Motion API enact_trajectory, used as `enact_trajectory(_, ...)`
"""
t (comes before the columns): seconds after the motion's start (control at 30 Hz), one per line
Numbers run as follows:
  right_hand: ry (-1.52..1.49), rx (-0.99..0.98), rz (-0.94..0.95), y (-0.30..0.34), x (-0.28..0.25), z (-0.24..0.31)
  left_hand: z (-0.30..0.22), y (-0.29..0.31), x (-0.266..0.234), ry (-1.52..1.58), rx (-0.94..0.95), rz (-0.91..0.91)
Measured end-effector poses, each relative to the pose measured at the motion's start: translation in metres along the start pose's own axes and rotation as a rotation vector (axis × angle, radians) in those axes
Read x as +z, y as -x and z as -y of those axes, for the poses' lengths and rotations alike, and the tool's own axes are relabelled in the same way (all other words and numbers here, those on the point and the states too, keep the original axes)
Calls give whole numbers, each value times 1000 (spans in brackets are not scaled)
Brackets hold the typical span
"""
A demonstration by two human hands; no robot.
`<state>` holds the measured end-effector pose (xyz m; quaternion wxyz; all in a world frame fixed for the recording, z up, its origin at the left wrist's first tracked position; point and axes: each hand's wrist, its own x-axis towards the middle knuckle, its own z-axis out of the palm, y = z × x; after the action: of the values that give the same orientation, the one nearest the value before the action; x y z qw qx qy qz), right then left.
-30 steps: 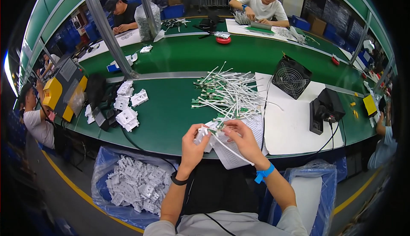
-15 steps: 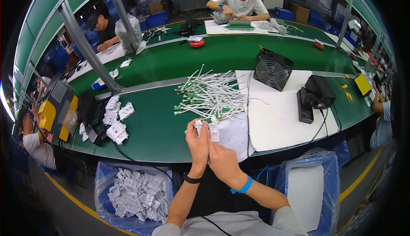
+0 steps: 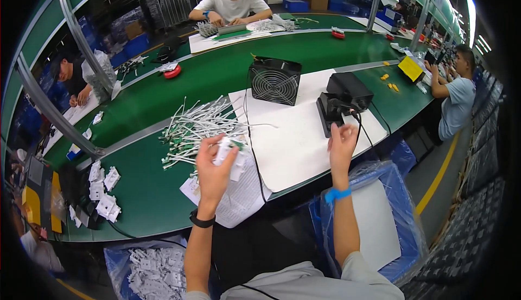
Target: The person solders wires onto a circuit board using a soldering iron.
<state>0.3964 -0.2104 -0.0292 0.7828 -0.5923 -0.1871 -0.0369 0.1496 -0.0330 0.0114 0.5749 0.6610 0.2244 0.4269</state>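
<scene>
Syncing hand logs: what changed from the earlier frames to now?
The right hand came away from the white plastic part and moved right, toward the black power block. View turned right. Left hand still holds the part; cable pile and fan look unmoved.

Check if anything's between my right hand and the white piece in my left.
Nothing visible stands between your right hand and the white piece, besides the left hand holding it. A black cord crosses the gap, but seems to lie lower, on the white sheet.

Cables (image 3: pixel 198 126) left of fan (image 3: pixel 275 84)
</scene>
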Motion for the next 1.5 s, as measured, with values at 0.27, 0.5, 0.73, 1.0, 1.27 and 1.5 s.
enact_trajectory(0.27, 613, -240, 4, -88, -6, -31, 24, -19, 57, -94, -84, 428)
enact_trajectory(0.5, 565, -350, -64, -77, 2, -24, 62, -39, 66, -278, -26, 424)
enact_trajectory(0.73, 665, -527, -200, -84, -6, -44, 63, -46, 73, -461, 47, 480)
enact_trajectory(1.0, 714, -522, -203, -80, -3, -35, 67, -58, 81, -674, 298, 533)
enact_trajectory(1.27, 763, -724, -186, -87, -7, -45, 74, -59, 87, -683, 247, 563)
enact_trajectory(1.5, 317, -658, -339, -80, -33, -58, 80, -59, 87, -622, 223, 529)
